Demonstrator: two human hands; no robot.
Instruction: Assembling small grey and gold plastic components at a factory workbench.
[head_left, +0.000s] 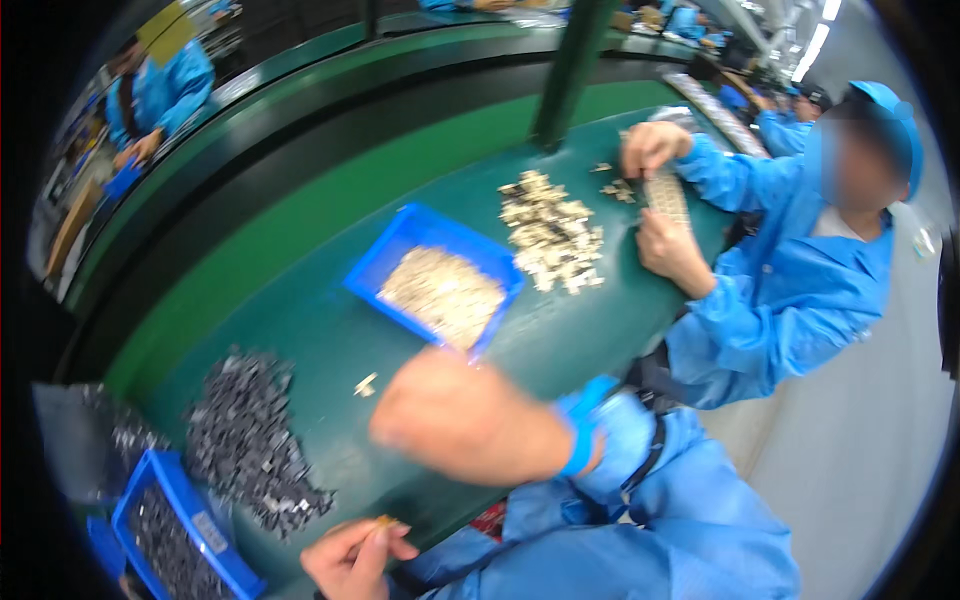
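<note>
My left hand (350,560) is at the lower edge, thumb and fingers pinched on a small yellowish piece (386,520). My right hand (460,415) is smeared by motion over the green table (330,400); its fingers look curled, but what they hold, if anything, cannot be made out. Just beyond it, a blue bin (370,270) contains many small cream-coloured parts (440,290). A few loose cream pieces (366,384) lie to the left of this hand. Small dark grey parts (245,430) form a pile beyond my left hand.
Another blue bin (205,530) with dark parts stands at the lower left, beside a clear plastic bag (80,440). A pile of cream parts (550,230) lies farther right. There a co-worker (790,250) in blue handles a cream strip (667,197). A green post (570,80) rises behind.
</note>
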